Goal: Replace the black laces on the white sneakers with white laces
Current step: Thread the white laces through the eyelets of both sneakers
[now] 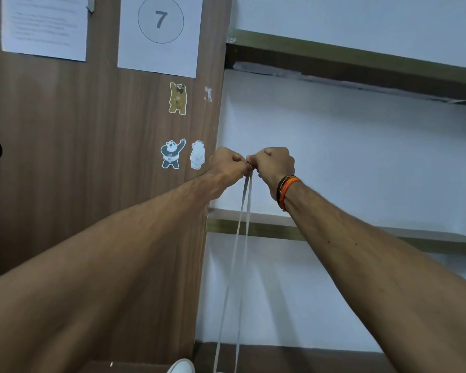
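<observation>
Left hand [228, 164]: raised at arm's length in front of the wall, fingers curled, pinching the upper ends of the white laces at the fingertips.
Right hand [273, 164]: raised level with the left, knuckles almost touching it, fingers curled and pinching the same lace ends.
White laces [238, 251]: two pale strands side by side, running taut from the pinch point straight down to the bottom edge of the view; the lower ends pass out of sight.
Sneaker [182, 366]: only a white toe shows at the bottom edge, just left of the strands; lacing cannot be seen.
Wristbands [287, 192]: black and orange bands on the right wrist.
Wooden panel [92, 170]: brown, fills the left half behind the left forearm; a dark round hole at its left edge.
Papers [160, 33]: two white sheets pinned high on the panel, one showing a circled 7, the other blurred text.
Bear stickers [184, 153]: three on the panel, a brown one above a panda and a white one, near the left hand.
Shelves [361, 60]: two greenish-edged boards on the pale wall, one above the hands, one below.
</observation>
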